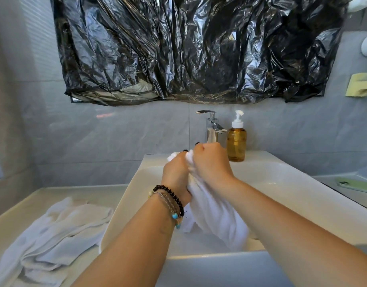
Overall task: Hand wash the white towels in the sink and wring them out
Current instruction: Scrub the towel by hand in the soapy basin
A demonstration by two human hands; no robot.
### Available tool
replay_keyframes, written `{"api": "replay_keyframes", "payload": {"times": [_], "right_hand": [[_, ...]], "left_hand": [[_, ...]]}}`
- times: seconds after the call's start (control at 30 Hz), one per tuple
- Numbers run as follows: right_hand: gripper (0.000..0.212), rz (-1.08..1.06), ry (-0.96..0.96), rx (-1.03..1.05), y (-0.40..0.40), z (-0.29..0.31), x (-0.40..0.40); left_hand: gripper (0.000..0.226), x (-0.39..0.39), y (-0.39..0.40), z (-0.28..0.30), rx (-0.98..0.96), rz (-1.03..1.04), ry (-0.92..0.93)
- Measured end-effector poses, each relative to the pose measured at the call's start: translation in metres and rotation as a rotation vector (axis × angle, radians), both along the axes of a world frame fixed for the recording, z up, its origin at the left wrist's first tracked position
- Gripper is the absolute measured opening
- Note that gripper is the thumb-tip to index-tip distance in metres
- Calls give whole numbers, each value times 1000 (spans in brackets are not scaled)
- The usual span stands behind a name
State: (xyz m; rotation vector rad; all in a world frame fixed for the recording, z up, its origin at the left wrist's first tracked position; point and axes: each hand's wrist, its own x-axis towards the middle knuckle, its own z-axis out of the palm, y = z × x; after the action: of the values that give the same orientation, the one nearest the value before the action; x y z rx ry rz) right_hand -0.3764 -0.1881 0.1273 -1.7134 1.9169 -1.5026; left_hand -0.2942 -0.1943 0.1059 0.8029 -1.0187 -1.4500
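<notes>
Left hand [175, 172] and right hand [209, 162] sit close together, both fisted on the top of a white towel [215, 214] hanging over the sink [282, 183]. Likely soft, limp, water-heavy; best gripped bunched, hands adjacent. Second towel [54, 230] lies on the counter, left.

1. both forearms are bare, with no sleeve in view on either one.
2. the left hand [176, 172] wears no ring that shows; its wrist carries several bracelets stacked together.
3. the beaded bracelet [171, 195] is a string of small round dark beads, nearly black.
4. just below it sits a thin cord bracelet [168, 204] of pale and brownish strands, hung with small turquoise beads.
5. the right hand [210, 162] and its wrist are bare; a dark-painted fingernail shows at the top of the hand.
</notes>
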Motion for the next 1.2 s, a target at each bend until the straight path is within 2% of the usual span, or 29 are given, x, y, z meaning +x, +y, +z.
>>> {"api": "replay_keyframes", "payload": {"times": [0.1, 0.23, 0.37, 0.43, 0.5, 0.57, 0.63, 0.67, 0.73, 0.83, 0.9, 0.93, 1.03, 1.13, 1.2], "right_hand": [[50, 106, 98, -94, 29, -16, 11], [49, 25, 159, -95, 6, -4, -15], [47, -18, 10, -38, -10, -4, -26], [37, 33, -224, 106, -14, -12, -33], [53, 274, -609, 419, -9, -12, -41], [65, 583, -812, 593, 0, -7, -50], [50, 747, -864, 546, 5, -5, -57], [38, 760, -903, 492, 4, -4, -59], [22, 620, -1031, 314, 0, -3, -61], [31, 422, -1213, 147, -11, -3, -72], [30, 415, -1230, 173, -12, -5, -75], [29, 444, -1179, 218, -11, -6, -74], [19, 581, -873, 419, -6, -13, -60], [19, 660, -804, 597, 3, -15, -48], [19, 656, -845, 554, 8, -11, -45]], "left_hand": [[15, 8, -5, -3, 38, -26, -20], [6, -2, 5, -2, -11, -103, -27], [36, -3, -1, -5, -17, -86, -29], [55, 0, 0, 0, 32, -41, -36], [48, 2, 0, 3, 35, 24, -16], [37, 3, 1, 5, 20, 40, -37], [31, 2, 4, 6, 17, 26, -70], [26, 2, 4, 5, 11, 27, -85], [22, 3, 4, 5, 10, 55, -107], [34, 6, 2, 3, 96, 108, -130], [33, 8, 0, 2, 134, 129, -136], [36, 10, -1, 1, 133, 120, -131], [51, 13, -3, 2, 78, 60, -63], [34, 14, -1, 4, 46, 58, -20], [26, 14, -2, 4, 62, 75, -32]]}}
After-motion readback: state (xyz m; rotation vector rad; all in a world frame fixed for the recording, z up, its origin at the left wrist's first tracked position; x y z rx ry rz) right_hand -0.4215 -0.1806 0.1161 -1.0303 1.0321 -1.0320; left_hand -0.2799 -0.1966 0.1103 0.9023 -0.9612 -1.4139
